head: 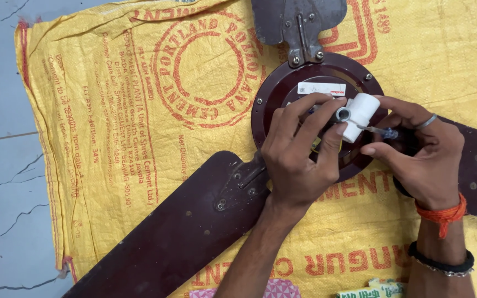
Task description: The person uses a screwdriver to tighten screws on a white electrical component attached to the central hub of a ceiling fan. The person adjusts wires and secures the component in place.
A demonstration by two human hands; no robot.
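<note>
White block (359, 116) sits over fan hub (318, 113), near top edge of yellow sack (139, 110) on floor. Left hand (296, 149) fingers pinch metal stub beside it. Right hand (423, 157) grips screwdriver (379, 131), shaft pointing left into block, tip probably seated.

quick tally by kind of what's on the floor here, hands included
fan blades: 3
fan motor hub: 1
white block: 1
screwdriver: 1
yellow sack: 1
hands, left hand and right hand: 2
total: 9
</note>
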